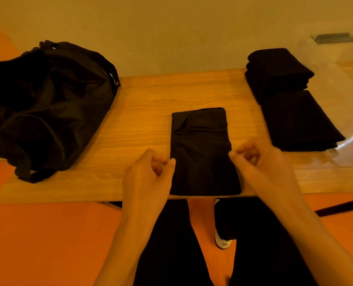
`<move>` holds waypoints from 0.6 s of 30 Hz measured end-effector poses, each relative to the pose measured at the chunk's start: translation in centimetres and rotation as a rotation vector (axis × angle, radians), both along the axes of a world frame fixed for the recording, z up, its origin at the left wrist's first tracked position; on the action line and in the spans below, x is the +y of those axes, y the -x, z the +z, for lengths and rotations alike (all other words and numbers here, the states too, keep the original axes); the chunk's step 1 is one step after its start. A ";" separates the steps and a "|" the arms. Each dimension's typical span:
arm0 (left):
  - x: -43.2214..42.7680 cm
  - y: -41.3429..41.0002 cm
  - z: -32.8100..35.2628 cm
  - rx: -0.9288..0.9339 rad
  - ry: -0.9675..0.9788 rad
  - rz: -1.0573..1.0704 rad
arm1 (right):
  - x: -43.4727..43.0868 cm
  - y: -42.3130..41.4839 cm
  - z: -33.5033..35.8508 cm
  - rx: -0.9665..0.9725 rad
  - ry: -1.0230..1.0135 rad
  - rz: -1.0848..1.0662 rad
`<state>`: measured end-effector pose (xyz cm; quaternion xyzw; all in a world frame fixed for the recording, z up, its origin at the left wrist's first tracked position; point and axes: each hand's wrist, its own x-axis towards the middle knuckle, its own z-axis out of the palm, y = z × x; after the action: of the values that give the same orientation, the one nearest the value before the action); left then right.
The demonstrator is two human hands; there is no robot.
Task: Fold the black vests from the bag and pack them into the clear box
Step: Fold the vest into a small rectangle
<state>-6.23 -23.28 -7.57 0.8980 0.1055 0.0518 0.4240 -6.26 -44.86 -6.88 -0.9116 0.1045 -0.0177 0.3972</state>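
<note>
A black vest [202, 149], folded into a long narrow strip, lies on the wooden table [138, 112] and reaches its near edge. My left hand [148, 176] is at the strip's left side with loosely curled fingers; its thumb tip touches the fabric edge. On the right side my right hand [262, 164] mirrors it, thumb tip at the edge. Neither hand holds cloth. The black bag [47, 110] slumps at the table's left end. Two piles of folded black vests [299, 120] sit at the right, against the clear box [351, 149]; whether they lie inside it is unclear.
A cream wall stands right behind the table. The floor is orange. My legs in dark trousers and a white shoe [221, 240] show under the near edge. A dark bar [340, 205] runs below the table at the right. The box's latch [334, 38] shows at top right.
</note>
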 end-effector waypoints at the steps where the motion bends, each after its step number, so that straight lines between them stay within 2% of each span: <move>1: -0.1 -0.9 0.3 -0.071 -0.053 -0.034 | -0.1 -1.2 0.2 -0.048 0.028 0.020; 4: 0.2 -4.8 0.4 -0.187 -0.131 -0.200 | -0.3 -5.2 0.3 -0.119 0.193 0.133; 7: 0.9 -8.1 0.0 -0.136 -0.259 -0.389 | -0.9 -8.2 -0.2 -0.090 0.333 0.241; 10: 1.5 -9.7 -0.1 -0.098 -0.338 -0.518 | -1.3 -9.4 -0.6 -0.114 0.359 0.290; 14: 1.8 -10.5 -0.9 -0.259 -0.336 -0.592 | -1.9 -9.4 -2.0 -0.317 0.364 0.322; 18: 1.7 -11.0 -1.6 -0.356 -0.348 -0.640 | -2.0 -9.1 -2.8 -0.381 0.370 0.351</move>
<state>4.82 -21.63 -9.13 0.9209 -0.2648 0.0888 0.2720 2.80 -46.81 -9.69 -0.9528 -0.1357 -0.1377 0.2340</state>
